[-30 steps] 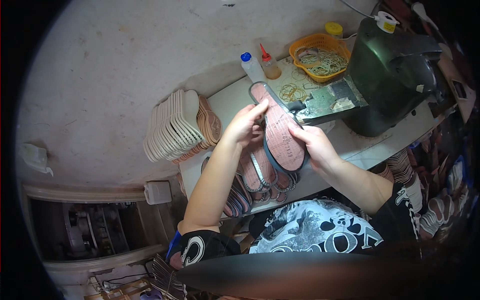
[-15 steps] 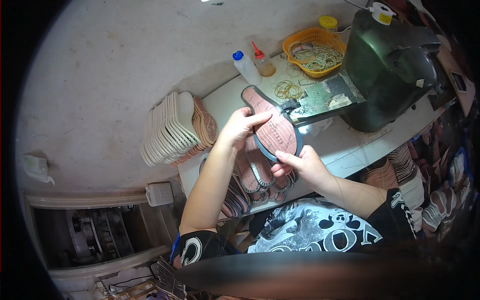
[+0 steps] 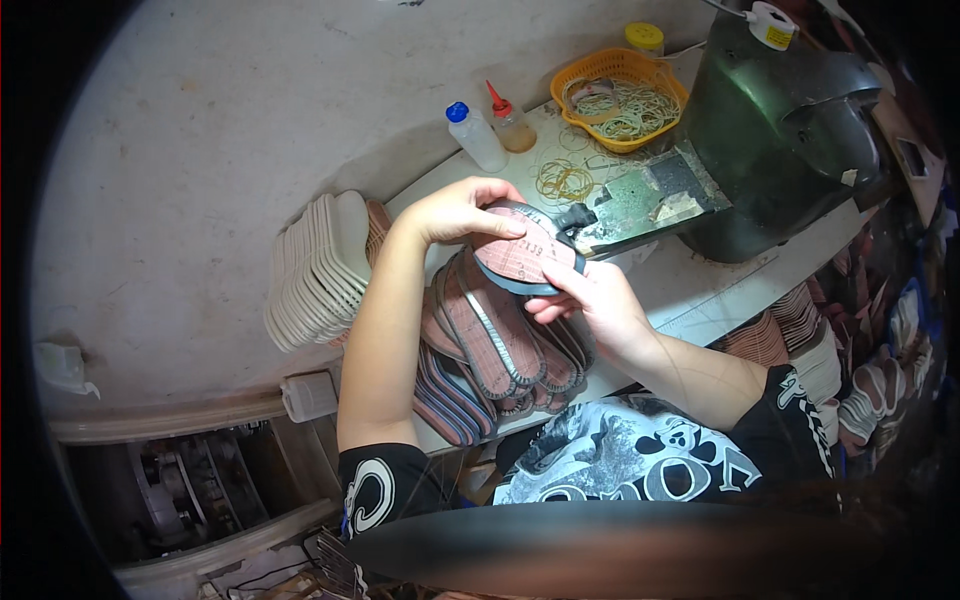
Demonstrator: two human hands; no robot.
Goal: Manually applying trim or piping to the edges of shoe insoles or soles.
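The pink insole (image 3: 520, 255) has swung round and lower; left hand (image 3: 455, 212) and right hand (image 3: 590, 300) both grasp it above the counter (image 3: 700, 290).

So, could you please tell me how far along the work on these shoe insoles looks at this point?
Roughly midway, it seems. A fanned pile of pink insoles lies on the table under the hands, though whether those are finished cannot be told. In hand: the left hand and right hand hold one pink insole at the dark machine. A stack of pale insoles stands apart at the left.
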